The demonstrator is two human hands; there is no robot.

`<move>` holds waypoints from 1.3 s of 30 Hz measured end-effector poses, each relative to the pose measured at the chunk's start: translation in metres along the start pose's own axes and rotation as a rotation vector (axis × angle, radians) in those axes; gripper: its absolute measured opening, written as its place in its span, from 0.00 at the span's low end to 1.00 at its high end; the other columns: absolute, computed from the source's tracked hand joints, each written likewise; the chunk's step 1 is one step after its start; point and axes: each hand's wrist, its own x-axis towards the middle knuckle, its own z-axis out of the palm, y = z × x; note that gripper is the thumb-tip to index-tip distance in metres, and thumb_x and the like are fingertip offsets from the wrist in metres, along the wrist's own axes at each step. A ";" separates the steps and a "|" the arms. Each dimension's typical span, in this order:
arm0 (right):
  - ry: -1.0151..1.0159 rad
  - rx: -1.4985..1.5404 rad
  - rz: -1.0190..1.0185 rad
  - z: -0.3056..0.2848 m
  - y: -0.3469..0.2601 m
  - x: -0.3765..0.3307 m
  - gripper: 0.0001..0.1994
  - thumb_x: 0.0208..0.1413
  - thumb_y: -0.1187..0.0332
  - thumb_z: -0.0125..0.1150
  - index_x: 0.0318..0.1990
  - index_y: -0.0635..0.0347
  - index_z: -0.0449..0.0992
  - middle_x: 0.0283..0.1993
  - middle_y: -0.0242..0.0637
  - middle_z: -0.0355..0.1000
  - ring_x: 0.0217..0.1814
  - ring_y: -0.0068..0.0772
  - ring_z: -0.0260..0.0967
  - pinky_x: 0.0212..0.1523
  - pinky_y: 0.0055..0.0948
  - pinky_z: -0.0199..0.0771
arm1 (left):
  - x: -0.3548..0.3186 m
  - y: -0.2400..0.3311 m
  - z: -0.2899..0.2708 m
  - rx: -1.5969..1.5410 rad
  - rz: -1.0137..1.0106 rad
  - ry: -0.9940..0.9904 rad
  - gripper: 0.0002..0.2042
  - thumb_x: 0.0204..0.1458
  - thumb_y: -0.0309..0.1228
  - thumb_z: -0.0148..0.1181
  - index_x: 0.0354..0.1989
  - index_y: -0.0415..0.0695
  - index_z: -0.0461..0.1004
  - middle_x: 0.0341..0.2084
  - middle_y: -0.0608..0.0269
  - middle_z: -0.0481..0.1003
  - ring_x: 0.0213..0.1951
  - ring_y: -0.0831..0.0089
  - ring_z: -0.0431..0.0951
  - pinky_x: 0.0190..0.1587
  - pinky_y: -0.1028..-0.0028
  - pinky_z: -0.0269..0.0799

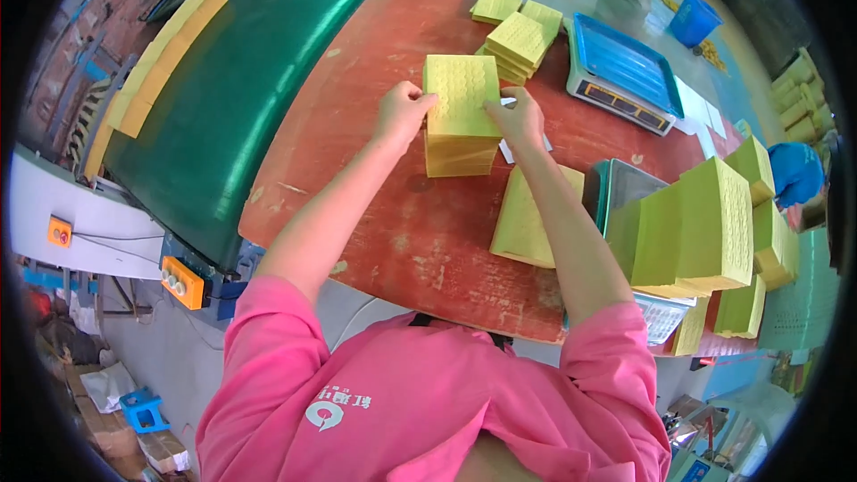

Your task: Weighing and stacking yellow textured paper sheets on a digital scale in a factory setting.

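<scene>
A tall stack of yellow embossed paper (461, 112) stands upright on the red table, its patterned top facing up. At its left side, my left hand (404, 114) is closed, with thumb and fingers pinching the upper edge. My right hand (520, 121) grips the opposite edge, its fingers bent and partly hidden. A white slip of paper (511, 150) shows behind my right wrist. Close to my right forearm lies another yellow paper stack (525, 223), partly covered by that arm.
Smaller yellow paper piles (518, 38) sit at the table's far side beside a blue-topped weighing scale (625, 62). Several tall yellow stacks (692, 228) crowd the right, by a basket (662, 314). A green conveyor belt (223, 116) borders the red table (357, 187) on the left.
</scene>
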 end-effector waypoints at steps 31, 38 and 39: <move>-0.053 0.655 0.179 -0.328 0.135 -0.374 0.09 0.61 0.77 0.52 0.47 0.66 0.75 0.40 0.35 0.75 0.35 0.20 0.72 0.37 0.21 0.73 | -0.329 0.117 0.122 -0.360 0.259 0.090 0.06 0.61 0.28 0.54 0.41 0.40 0.75 0.27 0.68 0.73 0.27 0.82 0.70 0.28 0.80 0.64; 0.083 0.693 0.388 -0.383 0.181 -0.421 0.09 0.62 0.76 0.50 0.45 0.65 0.76 0.36 0.34 0.75 0.33 0.21 0.72 0.35 0.22 0.71 | -0.360 0.131 0.178 -0.379 0.292 0.047 0.07 0.61 0.29 0.54 0.40 0.39 0.75 0.26 0.67 0.74 0.26 0.82 0.71 0.28 0.81 0.65; 0.083 0.711 0.378 -0.386 0.180 -0.422 0.09 0.62 0.76 0.50 0.45 0.65 0.76 0.35 0.34 0.75 0.33 0.21 0.72 0.35 0.22 0.71 | -0.363 0.133 0.184 -0.372 0.290 0.045 0.07 0.61 0.29 0.54 0.40 0.39 0.75 0.26 0.67 0.74 0.26 0.82 0.71 0.28 0.81 0.65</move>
